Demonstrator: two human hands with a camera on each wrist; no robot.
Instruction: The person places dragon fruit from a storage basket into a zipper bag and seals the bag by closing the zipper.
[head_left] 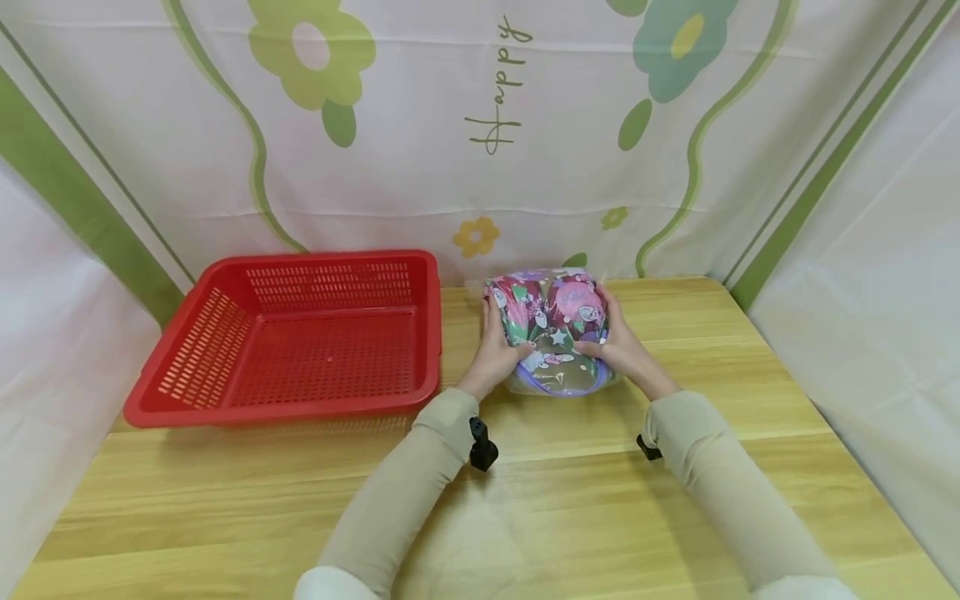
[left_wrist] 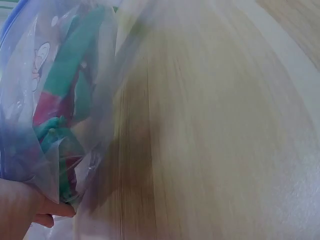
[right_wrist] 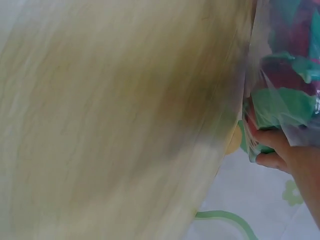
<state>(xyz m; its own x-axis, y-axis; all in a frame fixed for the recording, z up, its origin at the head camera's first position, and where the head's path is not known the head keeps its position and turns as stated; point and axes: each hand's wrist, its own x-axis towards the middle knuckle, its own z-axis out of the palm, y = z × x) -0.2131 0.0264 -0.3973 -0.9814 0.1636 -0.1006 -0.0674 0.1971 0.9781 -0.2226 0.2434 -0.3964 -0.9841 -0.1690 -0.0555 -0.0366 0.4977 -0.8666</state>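
Observation:
A clear plastic bag (head_left: 558, 333) printed with cartoon figures and edged in purple is held between both hands near the back of the table. Dark red and green items show through its film; their kind cannot be told. My left hand (head_left: 497, 348) grips the bag's left side, thumb on the front face. On the opposite side my right hand (head_left: 622, 346) grips it the same way. The left wrist view shows the bag (left_wrist: 60, 110) tilted above the wood, fingers curled under its edge. In the right wrist view, fingers (right_wrist: 274, 140) curl round its lower corner.
Left of the bag stands a red plastic basket (head_left: 431, 333) with perforated walls and nothing visible inside. The wooden table (head_left: 570, 517) ends at a white curtain (head_left: 420, 167) with green and yellow flowers. White cloth also hangs at both sides.

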